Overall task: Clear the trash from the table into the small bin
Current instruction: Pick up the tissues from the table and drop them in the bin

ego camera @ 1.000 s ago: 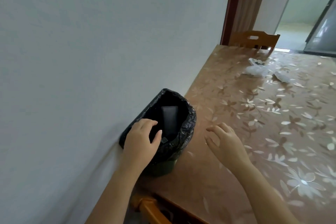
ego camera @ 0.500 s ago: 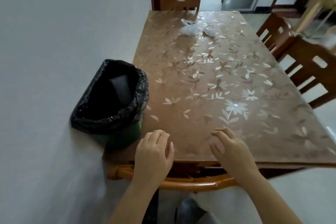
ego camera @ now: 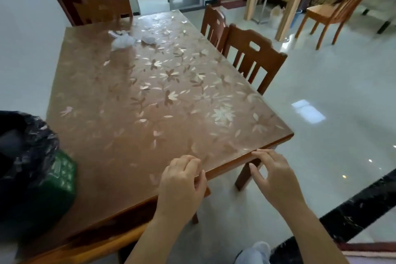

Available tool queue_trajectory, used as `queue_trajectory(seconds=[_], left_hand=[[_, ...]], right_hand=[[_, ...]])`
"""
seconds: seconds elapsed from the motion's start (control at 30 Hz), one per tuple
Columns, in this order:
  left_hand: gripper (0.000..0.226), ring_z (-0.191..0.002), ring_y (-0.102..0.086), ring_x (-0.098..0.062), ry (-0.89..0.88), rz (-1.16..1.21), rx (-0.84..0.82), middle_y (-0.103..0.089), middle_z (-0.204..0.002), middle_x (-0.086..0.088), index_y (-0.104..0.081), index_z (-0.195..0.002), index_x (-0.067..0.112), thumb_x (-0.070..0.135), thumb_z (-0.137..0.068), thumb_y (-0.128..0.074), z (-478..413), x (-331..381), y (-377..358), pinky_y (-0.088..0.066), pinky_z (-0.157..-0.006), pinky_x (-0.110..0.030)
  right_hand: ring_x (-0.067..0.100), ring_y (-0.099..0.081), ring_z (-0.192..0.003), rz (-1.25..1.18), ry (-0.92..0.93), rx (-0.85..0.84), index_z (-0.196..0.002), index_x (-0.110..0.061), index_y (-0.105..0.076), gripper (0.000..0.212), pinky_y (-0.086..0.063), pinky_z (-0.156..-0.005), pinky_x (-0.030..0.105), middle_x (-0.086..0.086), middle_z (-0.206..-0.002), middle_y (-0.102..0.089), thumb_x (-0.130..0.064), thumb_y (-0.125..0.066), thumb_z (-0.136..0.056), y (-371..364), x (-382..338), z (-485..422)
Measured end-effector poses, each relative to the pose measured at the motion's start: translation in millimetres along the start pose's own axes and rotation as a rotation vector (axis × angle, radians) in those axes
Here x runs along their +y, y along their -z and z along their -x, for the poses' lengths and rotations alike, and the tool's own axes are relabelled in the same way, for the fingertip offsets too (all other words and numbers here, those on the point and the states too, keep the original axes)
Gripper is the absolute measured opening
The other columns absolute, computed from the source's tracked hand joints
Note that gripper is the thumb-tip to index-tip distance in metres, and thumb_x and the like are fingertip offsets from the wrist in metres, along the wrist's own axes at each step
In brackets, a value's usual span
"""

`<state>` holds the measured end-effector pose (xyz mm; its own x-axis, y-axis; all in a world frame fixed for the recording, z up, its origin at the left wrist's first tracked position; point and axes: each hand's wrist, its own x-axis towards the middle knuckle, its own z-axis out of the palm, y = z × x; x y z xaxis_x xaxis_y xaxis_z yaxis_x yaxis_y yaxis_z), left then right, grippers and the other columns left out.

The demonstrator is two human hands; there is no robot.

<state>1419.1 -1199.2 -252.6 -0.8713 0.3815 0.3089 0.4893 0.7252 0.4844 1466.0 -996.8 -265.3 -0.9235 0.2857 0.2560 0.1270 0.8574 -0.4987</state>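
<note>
The small green bin (ego camera: 53, 186), lined with a black bag (ego camera: 25, 135), stands on the table's near left corner, partly cut off by the frame's edge. Crumpled white trash (ego camera: 123, 40) and a smaller clear scrap (ego camera: 149, 39) lie at the table's far end. My left hand (ego camera: 182, 186) hovers over the near table edge, fingers loosely curled and holding nothing. Beyond the near right corner floats my right hand (ego camera: 274, 176), fingers apart and empty. Both hands are far from the trash and to the right of the bin.
The brown floral-covered table (ego camera: 150, 96) sits against a white wall on its left. Two wooden chairs (ego camera: 250, 55) stand along its right side and another chair (ego camera: 105, 10) at the far end. Glossy floor stretches to the right, with a further chair (ego camera: 334, 8) farther off.
The view has swung right and away from the bin. My left hand left the bin's rim and both hands moved right along the near table edge.
</note>
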Motion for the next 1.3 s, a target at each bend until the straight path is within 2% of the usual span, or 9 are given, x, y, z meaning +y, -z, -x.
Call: queue_trajectory(seconds=[0.1,0.27,0.43,0.7,0.87,1.07,1.13,1.23,1.3], left_hand=[[0.019,-0.076,-0.062,-0.020,-0.092,0.035,-0.024,-0.068,-0.085,-0.005,-0.066,-0.085,0.009,0.004,-0.068,-0.074,-34.9,52.9,-37.9,-0.044,-0.071,-0.027],[0.018,-0.077,-0.064,-0.026,-0.259,0.075,-0.109,-0.069,-0.087,-0.009,-0.067,-0.088,0.005,0.004,-0.071,-0.072,-92.2,150.6,-110.4,-0.052,-0.070,-0.035],[0.017,-0.073,-0.064,-0.028,-0.370,0.135,-0.142,-0.070,-0.084,-0.011,-0.068,-0.086,0.003,0.011,-0.072,-0.062,-141.5,241.8,-177.8,-0.051,-0.067,-0.035],[0.019,-0.072,-0.064,-0.032,-0.503,0.088,-0.196,-0.070,-0.085,-0.011,-0.067,-0.084,0.003,0.001,-0.066,-0.073,-209.5,316.0,-270.7,-0.050,-0.066,-0.036],[0.019,-0.075,-0.063,-0.035,-0.469,0.095,-0.194,-0.070,-0.086,-0.016,-0.067,-0.085,0.000,-0.001,-0.067,-0.073,-281.2,350.4,-337.6,-0.052,-0.067,-0.042],[0.019,-0.073,-0.063,-0.035,-0.382,0.146,-0.146,-0.070,-0.085,-0.014,-0.067,-0.084,0.000,-0.001,-0.066,-0.073,-402.8,386.5,-414.5,-0.051,-0.067,-0.040],[0.014,-0.074,-0.063,-0.034,-0.354,0.143,-0.099,-0.070,-0.086,-0.014,-0.067,-0.085,0.001,0.005,-0.072,-0.066,-443.6,395.7,-430.4,-0.051,-0.067,-0.039],[0.023,-0.075,-0.063,-0.033,-0.307,0.111,-0.078,-0.069,-0.087,-0.013,-0.066,-0.087,0.002,0.016,-0.077,-0.051,-495.5,407.0,-447.8,-0.051,-0.066,-0.039],[0.024,-0.074,-0.063,-0.033,-0.270,0.090,-0.084,-0.069,-0.087,-0.013,-0.066,-0.087,0.002,0.017,-0.077,-0.050,-521.3,413.8,-459.3,-0.050,-0.066,-0.039]], right_hand=[[0.031,-0.060,-0.094,0.036,-0.092,0.033,-0.102,-0.005,-0.063,0.027,-0.051,-0.081,0.041,0.014,-0.101,-0.067,-0.011,-0.068,-0.076,30.7,58.6,-7.1],[0.033,-0.061,-0.089,0.081,-0.233,0.118,-0.099,-0.004,-0.063,0.023,-0.051,-0.078,0.041,0.015,-0.096,-0.068,-0.008,-0.068,-0.076,91.4,167.2,-17.7],[0.033,-0.062,-0.087,0.132,-0.362,0.184,-0.098,-0.004,-0.064,0.023,-0.052,-0.076,0.042,0.015,-0.095,-0.068,-0.008,-0.068,-0.076,147.2,259.5,-23.6],[0.029,-0.058,-0.096,0.130,-0.520,0.216,-0.103,-0.007,-0.062,0.024,-0.047,-0.084,0.039,0.011,-0.102,-0.066,-0.014,-0.064,-0.081,182.3,357.2,-48.0],[0.028,-0.057,-0.096,0.168,-0.499,0.207,-0.103,-0.009,-0.061,0.023,-0.046,-0.083,0.039,0.008,-0.102,-0.065,-0.017,-0.062,-0.082,203.0,426.9,-123.4],[0.023,-0.053,-0.102,0.186,-0.432,0.090,-0.109,-0.011,-0.058,0.026,-0.043,-0.090,0.034,0.005,-0.110,-0.062,-0.021,-0.057,-0.086,218.5,516.1,-253.6],[0.025,-0.055,-0.099,0.180,-0.390,0.058,-0.108,-0.010,-0.059,0.025,-0.045,-0.087,0.035,0.006,-0.108,-0.063,-0.020,-0.058,-0.085,223.8,537.2,-298.0],[0.028,-0.059,-0.093,0.159,-0.327,0.051,-0.103,-0.007,-0.062,0.023,-0.048,-0.082,0.038,0.009,-0.102,-0.066,-0.015,-0.062,-0.082,229.6,562.7,-356.3],[0.028,-0.060,-0.090,0.141,-0.310,0.054,-0.101,-0.008,-0.063,0.022,-0.048,-0.079,0.035,0.008,-0.100,-0.067,-0.014,-0.065,-0.080,232.3,579.9,-387.1]])
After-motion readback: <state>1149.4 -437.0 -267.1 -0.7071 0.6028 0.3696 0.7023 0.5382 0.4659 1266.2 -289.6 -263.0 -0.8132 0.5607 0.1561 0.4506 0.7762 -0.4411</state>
